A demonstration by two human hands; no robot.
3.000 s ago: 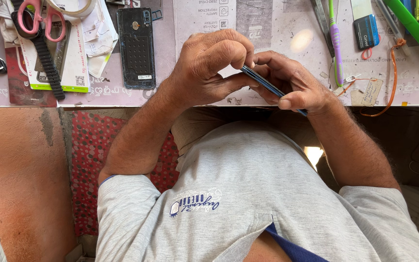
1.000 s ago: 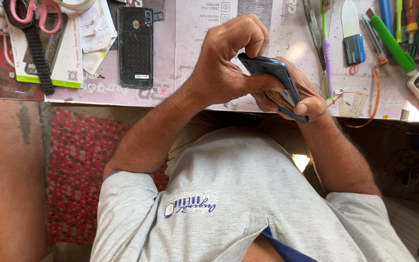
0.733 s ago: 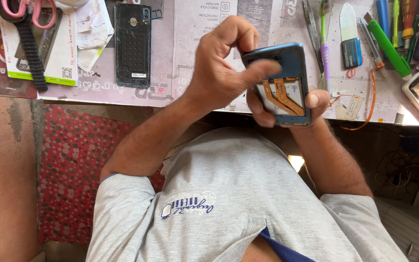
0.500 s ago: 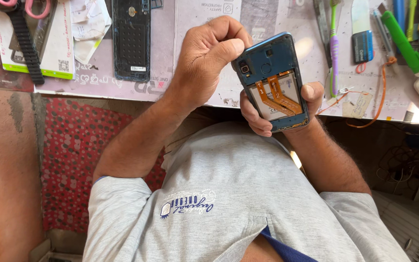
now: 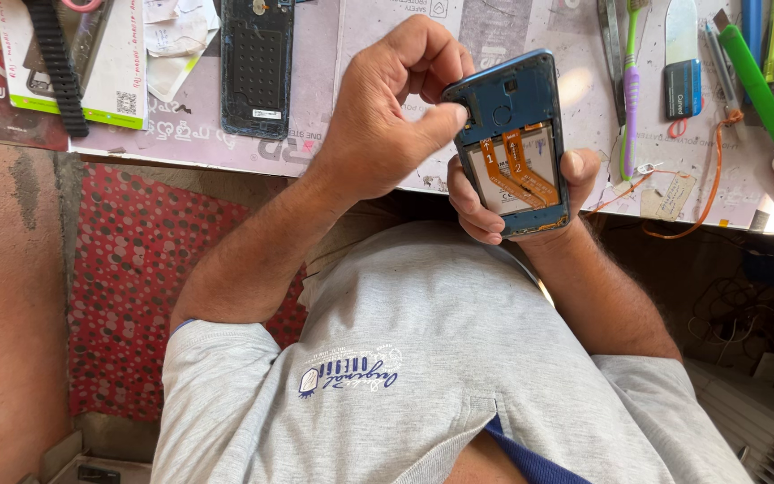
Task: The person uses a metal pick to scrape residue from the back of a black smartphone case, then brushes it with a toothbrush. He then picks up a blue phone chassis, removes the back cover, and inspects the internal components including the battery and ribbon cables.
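My right hand [image 5: 477, 199] holds a blue phone [image 5: 514, 134] upright in front of my chest. Its back cover is off, showing two orange flex cables and a pale battery. My left hand [image 5: 387, 116] is curled at the phone's upper left corner. Its thumb tip presses by the camera opening and its fingers fold behind the edge. Whether a small tool sits between those fingers is hidden.
On the paper-covered workbench [image 5: 369, 166] lie a black phone back cover [image 5: 257, 63], a purple and green toothbrush [image 5: 629, 90], a white-bladed scraper [image 5: 681, 63], a green marker [image 5: 754, 76] and a black watch strap [image 5: 55, 67]. A red dotted mat [image 5: 136, 296] lies on the floor at the left.
The phone was held edge-on between both hands. It has turned so that its open back faces me, and has risen a little. My left thumb has moved to its top corner.
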